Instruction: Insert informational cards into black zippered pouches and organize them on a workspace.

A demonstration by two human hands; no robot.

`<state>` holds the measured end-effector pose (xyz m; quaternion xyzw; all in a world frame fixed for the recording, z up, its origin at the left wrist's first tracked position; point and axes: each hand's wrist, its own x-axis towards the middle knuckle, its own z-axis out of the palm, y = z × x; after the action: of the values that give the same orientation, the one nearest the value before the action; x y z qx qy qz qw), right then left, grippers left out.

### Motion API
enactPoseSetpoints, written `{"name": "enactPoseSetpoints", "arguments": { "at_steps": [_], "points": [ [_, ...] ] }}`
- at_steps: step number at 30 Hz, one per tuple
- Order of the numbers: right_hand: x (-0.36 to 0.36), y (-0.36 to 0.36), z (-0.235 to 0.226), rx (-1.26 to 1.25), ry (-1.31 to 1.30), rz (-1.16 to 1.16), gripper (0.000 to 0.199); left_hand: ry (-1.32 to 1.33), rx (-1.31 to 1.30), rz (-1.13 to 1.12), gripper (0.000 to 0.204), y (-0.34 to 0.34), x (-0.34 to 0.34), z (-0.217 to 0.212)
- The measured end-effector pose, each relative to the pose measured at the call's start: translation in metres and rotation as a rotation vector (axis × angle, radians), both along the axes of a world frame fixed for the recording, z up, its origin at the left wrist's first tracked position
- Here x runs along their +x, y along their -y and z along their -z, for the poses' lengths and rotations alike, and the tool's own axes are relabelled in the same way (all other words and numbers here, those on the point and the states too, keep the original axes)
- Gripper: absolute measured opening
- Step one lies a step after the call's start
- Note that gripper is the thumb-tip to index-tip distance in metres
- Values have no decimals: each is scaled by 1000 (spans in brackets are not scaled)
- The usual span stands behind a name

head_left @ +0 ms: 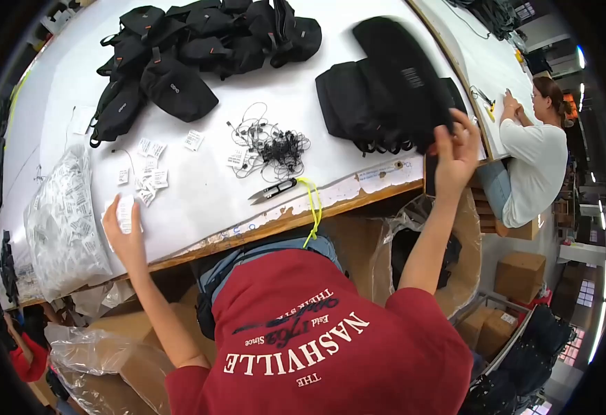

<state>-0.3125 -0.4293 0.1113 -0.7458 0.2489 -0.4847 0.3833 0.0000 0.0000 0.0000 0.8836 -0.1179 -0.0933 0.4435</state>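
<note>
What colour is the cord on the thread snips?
The cord is bright yellow-green, showing best in the head view.

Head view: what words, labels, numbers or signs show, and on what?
Red shirt: large white lettering, legible, not transcribed.
Black bag at the right hand: pale print, blurred.
White tags by the left hand: print too small to read.
Black pouch, upper left: small pale mark, not transcribed.
Bagged tags: too small.
Table edge: small blue writing, unreadable.
</note>
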Motion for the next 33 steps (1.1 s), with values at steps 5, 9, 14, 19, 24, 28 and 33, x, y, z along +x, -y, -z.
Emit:
{"name": "enactPoseSetpoints", "arguments": {
  "at_steps": [5,9,14,19,24,28,33],
  "points": [
    [-8,49,3,-207,-38,398,29,398,705,-182,90,-45,22,35],
    [0,65,20,-377,-432,462,32,303,666,-155,94,-44,29,37],
    [-4,61,28,-173,-653,366,39,349,690,-171,93,-39,25,24],
    [0,36,12,-338,-601,537,39,555,751,-175,89,-32,22,18],
    [42,-30,22,-230,-375,94,16,721,786,-201,73,-18,14,11],
    [87,-85,56,-143,-576,-348,11,603,743,-83,43,-7,14,5],
    [132,-106,109,-262,-746,-526,9,459,680,-7,34,-7,21,0]
  ]
}}
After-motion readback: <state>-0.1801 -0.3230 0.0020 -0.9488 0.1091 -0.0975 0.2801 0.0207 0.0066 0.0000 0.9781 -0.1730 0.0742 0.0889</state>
